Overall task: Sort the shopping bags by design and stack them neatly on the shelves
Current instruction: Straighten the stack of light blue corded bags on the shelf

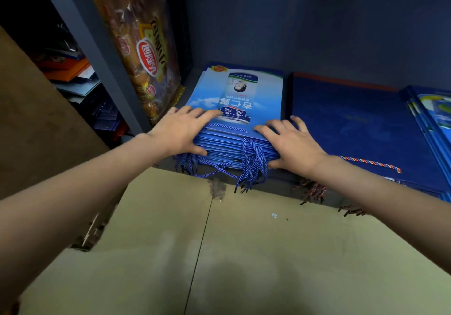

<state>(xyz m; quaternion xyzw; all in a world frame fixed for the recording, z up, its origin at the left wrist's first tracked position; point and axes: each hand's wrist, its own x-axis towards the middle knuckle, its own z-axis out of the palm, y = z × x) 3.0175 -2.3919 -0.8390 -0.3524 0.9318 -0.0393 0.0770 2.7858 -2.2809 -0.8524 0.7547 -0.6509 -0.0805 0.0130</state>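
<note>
- Spreading across the bottom of the view, the tiled floor (244, 253) runs up to the front edge of the shelf (280, 184), a dark blue-grey unit with a slanted upright post (97, 53) at its left end.
- Leaning against that post, at the shelf's left end, stands a tall orange-and-brown printed bag (139, 46) with a red oval logo.
- Lying flat to the right of the middle of the shelf, a dark blue bag pile (361, 124) reaches the front edge, a multicoloured cord (371, 163) on top of it.
- Sitting left of the shelf's middle, the light blue bag stack (234, 104) lies flat, its near end at the front edge and its blue rope handles (251, 165) hanging over that edge.
- At the shelf's right end a further blue pile (432, 119) is cut off by the picture edge; its design is hard to read.
- The left hand (180, 131) clasps the stack's near left corner, fingers spread on top and thumb against the side.
- The right hand (292, 141) clasps the near right corner the same way, fingers splayed over the top bag, thumb low on the stack's edge.
- Beyond the post, in shadow, more folded bags (80, 80) lie in a loose heap.
</note>
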